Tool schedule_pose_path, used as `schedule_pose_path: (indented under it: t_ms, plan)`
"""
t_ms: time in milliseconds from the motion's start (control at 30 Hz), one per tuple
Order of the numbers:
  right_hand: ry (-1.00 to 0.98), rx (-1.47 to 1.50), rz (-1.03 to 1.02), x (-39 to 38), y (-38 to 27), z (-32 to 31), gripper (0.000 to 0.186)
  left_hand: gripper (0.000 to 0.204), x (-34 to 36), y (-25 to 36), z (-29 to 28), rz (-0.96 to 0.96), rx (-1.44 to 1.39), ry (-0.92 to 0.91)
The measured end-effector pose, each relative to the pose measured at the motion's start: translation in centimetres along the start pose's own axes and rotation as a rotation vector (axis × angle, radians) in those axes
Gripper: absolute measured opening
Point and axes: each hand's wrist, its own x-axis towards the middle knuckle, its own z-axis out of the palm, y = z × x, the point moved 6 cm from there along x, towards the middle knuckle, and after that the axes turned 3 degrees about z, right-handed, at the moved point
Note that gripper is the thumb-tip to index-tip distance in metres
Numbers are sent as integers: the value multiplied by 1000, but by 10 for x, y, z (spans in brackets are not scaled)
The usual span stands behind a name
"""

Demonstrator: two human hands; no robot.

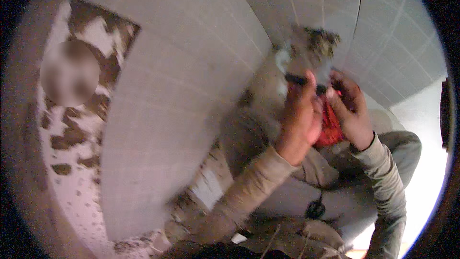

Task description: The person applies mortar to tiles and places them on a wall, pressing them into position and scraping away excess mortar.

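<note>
My left hand (303,117) is raised in front of my lap, thumb up, closed round a short black bar-shaped thing (298,79). Close beside it, my right hand (352,108) has its thumb and fingers pinched together near the bar's right end; what lies between them is blurred. A bright red, crumpled-looking thing (329,132) shows below and between both hands, its kind unclear. Whether the red thing is held or rests on my lap cannot be made out.
Pale tiled walls (177,105) meet in a corner ahead. A ragged hole (322,41) opens low in the far wall. Bare, patchy wall (81,129) borders the tiles at left. Rubble (184,211) lies beside my legs, and a small black object (315,208) rests near my lap.
</note>
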Motion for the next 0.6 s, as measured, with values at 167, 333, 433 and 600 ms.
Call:
schedule_pose_path:
  t_ms: [167,333,433,600]
  plan:
    - [-134,13,129,1,30,20,19,21,-9,-35,-46,-85,-13,-7]
    - [96,-246,-145,-1,40,7,18,20,-7,-52,-47,-186,44,108]
    - [30,-328,-126,5,38,-7,12,23,-10,-64,-57,-228,125,119]
    - [74,-388,-172,9,28,-33,12,36,-44,-71,-56,-284,375,142]
